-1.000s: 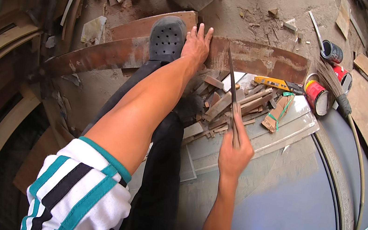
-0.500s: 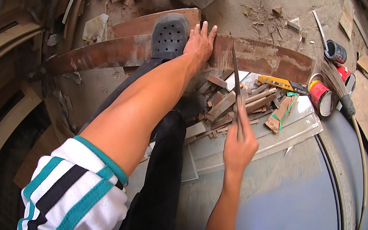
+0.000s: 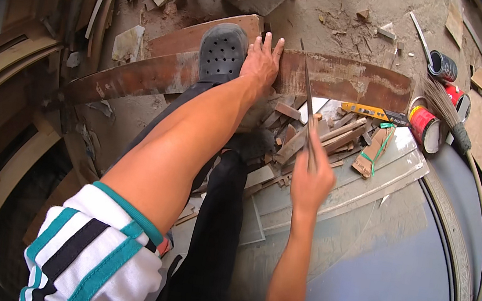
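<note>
A long reddish-brown wooden board with worn, scraped paint lies across in front of me. My left hand presses flat on it, fingers stretched out. Just left of that hand, my foot in a dark clog with holes stands on the board. My right hand is closed round the handle of a handsaw. Its thin blade, seen nearly edge-on, crosses the board to the right of my left hand. The handle is mostly hidden by my fingers, and I cannot tell how deep any cut goes.
Wood offcuts are heaped below the board, beside a yellow-and-black tool and a tied cardboard piece. Paint cans and a stick broom lie right. Glass-like sheets lie nearer me; curved wooden frames stand left.
My right hand has moved slightly forward with the saw. The left hand and the foot keep their places on the board; the whole view has shifted a little.
</note>
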### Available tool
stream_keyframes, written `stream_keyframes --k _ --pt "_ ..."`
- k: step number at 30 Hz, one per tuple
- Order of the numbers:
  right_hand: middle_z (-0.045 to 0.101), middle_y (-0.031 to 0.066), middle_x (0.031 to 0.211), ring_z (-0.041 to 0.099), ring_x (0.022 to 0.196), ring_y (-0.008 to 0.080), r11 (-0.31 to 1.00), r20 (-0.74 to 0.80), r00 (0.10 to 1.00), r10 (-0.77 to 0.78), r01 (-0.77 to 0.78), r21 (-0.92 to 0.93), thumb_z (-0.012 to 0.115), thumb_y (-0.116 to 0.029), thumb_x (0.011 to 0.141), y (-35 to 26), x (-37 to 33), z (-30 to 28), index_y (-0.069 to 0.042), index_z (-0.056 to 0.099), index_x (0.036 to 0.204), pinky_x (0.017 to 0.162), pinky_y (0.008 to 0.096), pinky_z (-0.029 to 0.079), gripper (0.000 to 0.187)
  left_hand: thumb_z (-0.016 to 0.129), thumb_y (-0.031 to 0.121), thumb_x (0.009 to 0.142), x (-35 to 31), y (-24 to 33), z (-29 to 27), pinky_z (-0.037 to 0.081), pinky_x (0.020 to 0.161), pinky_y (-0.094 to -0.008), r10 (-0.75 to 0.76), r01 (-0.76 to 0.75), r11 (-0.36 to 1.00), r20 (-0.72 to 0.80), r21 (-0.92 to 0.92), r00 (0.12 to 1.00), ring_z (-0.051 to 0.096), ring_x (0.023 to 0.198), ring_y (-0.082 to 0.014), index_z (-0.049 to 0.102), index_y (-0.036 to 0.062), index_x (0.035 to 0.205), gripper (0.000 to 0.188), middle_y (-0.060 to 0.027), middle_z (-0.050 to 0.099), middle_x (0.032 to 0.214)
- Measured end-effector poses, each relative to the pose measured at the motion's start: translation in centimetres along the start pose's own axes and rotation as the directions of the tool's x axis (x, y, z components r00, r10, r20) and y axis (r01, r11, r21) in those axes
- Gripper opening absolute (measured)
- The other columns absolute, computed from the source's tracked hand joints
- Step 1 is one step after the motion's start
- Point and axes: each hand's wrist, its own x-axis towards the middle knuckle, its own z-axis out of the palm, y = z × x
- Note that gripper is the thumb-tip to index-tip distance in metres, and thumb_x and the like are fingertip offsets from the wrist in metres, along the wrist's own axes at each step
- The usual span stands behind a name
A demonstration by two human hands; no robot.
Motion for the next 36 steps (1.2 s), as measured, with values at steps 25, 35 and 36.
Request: stream_keyframes --k 25,35,36 --pt "0.071 0.0192 0.109 0.071 0.098 0.0352 0.996 -0.124 0.992 -0.003 0.015 0.094 0.060 -0.008 0.082 5.9 6.8 7.2 -0.008 0.072 0.119 0.085 0.0379 0.055 0.039 0.086 0.057 0.065 0.9 1.1 0.2 0.033 0.116 -0.0454 0.060 -0.059 0.998 -0.044 0.032 0.997 0.033 0.143 -0.0441 0.011 -0.0044 0.156 0.133 -0.0316 0.022 0.158" --pt "0.070 0.0262 0.097 0.070 0.091 0.0392 0.986 0.103 0.984 0.148 -0.155 0.060 0.059 -0.015 0.080 2.6 10.0 5.9 -0.010 0.071 0.120 0.084 0.0420 0.054 0.042 0.085 0.062 0.061 -1.5 -0.5 0.2 0.027 0.119 -0.0455 0.070 -0.072 0.997 -0.102 -0.012 0.992 0.028 0.147 -0.0387 0.015 -0.0064 0.155 0.135 -0.0259 0.025 0.158" --pt "0.070 0.0269 0.096 0.070 0.090 0.0396 0.980 0.139 0.971 0.192 -0.198 0.032 0.059 -0.016 0.080 1.6 10.5 5.7 -0.010 0.071 0.120 0.084 0.0420 0.054 0.042 0.084 0.063 0.061 -1.4 -1.1 0.2 0.026 0.119 -0.0455 0.081 -0.084 0.996 -0.129 -0.015 0.988 0.028 0.146 -0.0380 0.016 -0.0068 0.154 0.135 -0.0254 0.027 0.157"
